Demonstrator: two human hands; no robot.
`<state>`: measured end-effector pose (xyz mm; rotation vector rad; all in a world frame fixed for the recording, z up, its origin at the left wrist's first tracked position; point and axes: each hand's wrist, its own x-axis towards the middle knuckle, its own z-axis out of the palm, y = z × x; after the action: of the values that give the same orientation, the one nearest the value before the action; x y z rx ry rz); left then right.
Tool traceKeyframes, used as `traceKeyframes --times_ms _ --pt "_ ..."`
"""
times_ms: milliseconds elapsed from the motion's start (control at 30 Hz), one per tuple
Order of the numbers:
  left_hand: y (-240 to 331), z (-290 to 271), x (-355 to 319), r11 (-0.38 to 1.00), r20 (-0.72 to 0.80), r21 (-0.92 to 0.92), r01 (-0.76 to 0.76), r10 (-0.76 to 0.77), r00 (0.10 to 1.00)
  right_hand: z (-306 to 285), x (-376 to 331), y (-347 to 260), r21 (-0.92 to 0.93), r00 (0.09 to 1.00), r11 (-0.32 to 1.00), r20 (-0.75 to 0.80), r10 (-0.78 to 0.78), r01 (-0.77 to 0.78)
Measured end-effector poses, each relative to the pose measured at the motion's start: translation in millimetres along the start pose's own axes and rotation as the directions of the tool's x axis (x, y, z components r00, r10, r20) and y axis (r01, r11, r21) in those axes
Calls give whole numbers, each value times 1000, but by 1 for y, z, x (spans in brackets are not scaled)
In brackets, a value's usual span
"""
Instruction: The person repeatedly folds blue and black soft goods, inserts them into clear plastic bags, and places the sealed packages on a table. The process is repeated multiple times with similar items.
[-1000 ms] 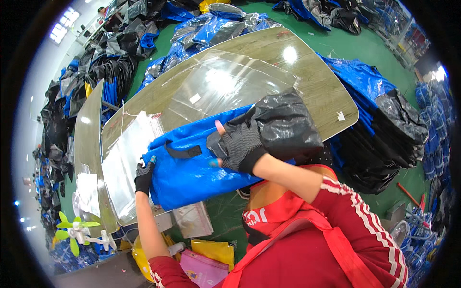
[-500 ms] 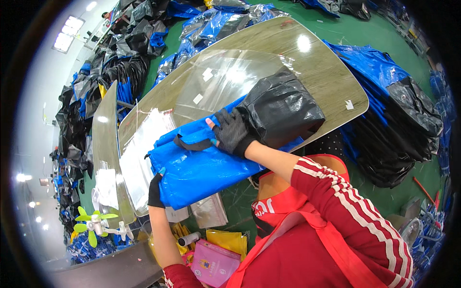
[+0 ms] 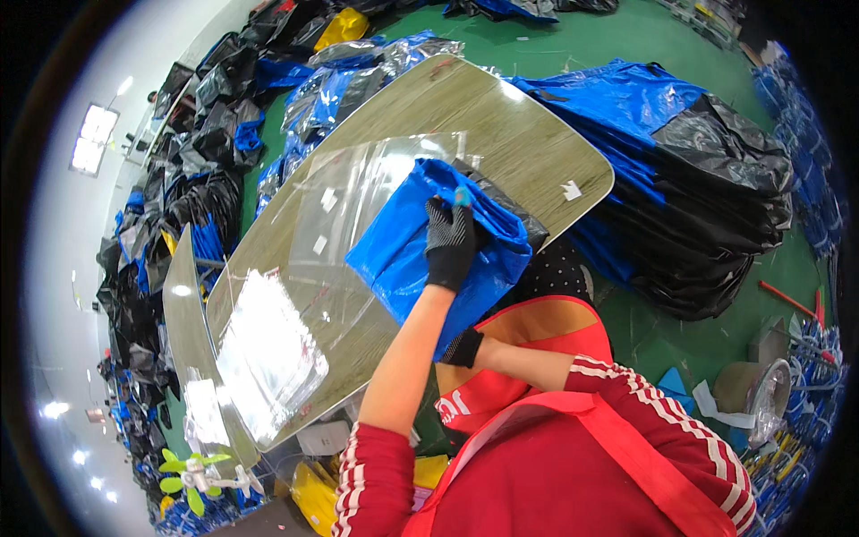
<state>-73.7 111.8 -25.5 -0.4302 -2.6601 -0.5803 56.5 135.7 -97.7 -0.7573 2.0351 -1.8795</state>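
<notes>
One folded blue bag (image 3: pixel 420 255) with a black part (image 3: pixel 510 215) lies near the tabletop's (image 3: pixel 501 125) near edge, toward its right corner. Left hand (image 3: pixel 450 242), gloved, presses flat on top, grip closed on the blue fabric. Right hand (image 3: pixel 463 347) sits beneath the bag's lower edge, mostly hidden; cannot tell its grip. Clear plastic sleeves (image 3: pixel 268 349) lie toward the left end. Stacked blue and black bags (image 3: pixel 707 179) cover the floor to the right.

A stack of clear plastic packaging bags (image 3: pixel 268 353) lies at the table's near-left end. Small white rectangular labels (image 3: pixel 570 190) sit by its right edge and (image 3: pixel 328 200) near the middle.
</notes>
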Motion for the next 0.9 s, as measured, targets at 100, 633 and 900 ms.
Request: traceKeyframes --times_ms 100,633,900 --pt "-8 12 -6 988 66 -123 97 -89 994 -27 -26 -35 -160 998 987 -42 -37 30" --pt "-70 -3 63 958 420 -270 -95 205 884 -225 -12 1 -832 935 463 167 -313 304" --pt "-35 -42 47 525 695 -624 579 35 718 -290 -70 -40 -675 918 725 -189 -348 135"
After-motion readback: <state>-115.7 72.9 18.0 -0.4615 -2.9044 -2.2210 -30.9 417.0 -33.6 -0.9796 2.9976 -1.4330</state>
